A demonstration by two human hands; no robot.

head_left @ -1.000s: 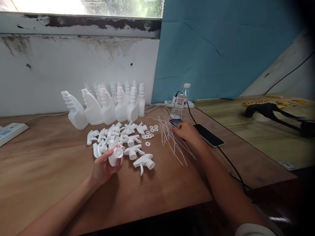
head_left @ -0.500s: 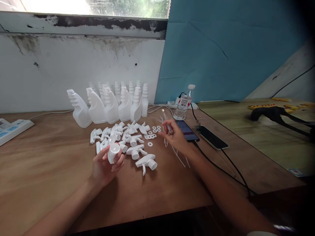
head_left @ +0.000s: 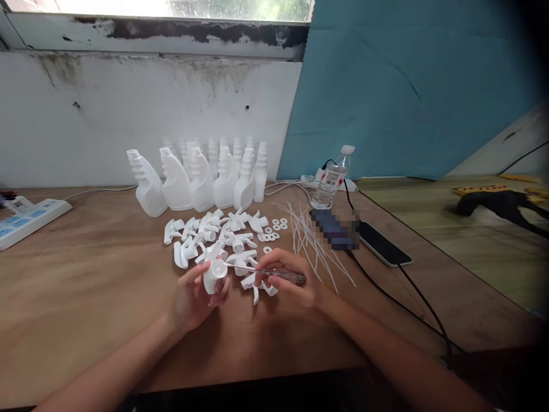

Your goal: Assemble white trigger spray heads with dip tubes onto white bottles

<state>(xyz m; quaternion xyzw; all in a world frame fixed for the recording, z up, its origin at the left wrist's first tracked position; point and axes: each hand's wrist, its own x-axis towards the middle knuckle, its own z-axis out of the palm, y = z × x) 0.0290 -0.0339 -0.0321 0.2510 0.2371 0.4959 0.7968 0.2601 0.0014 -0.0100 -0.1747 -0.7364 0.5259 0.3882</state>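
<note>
My left hand point(head_left: 195, 297) is closed round a white spray trigger head point(head_left: 213, 276), its round screw cap facing up. My right hand point(head_left: 288, 281) pinches a thin clear dip tube point(head_left: 274, 273) that lies level, its left tip touching the cap of the held trigger head. Behind both hands lies a pile of white trigger heads point(head_left: 214, 234). Small white washers point(head_left: 274, 229) lie to its right, beside a fan of loose dip tubes point(head_left: 309, 237). A row of white spray bottles point(head_left: 201, 180) stands by the wall.
A water bottle point(head_left: 332, 178) stands behind the tubes. Two phones lie to the right, one blurred point(head_left: 334, 236), one dark point(head_left: 384, 250), with a black cable point(head_left: 412, 306) running to the table's front edge. A white power strip point(head_left: 30, 214) sits far left.
My right hand took a dip tube from the fan of tubes and carried it left and nearer, up to the trigger head. My left hand kept holding the trigger head.
</note>
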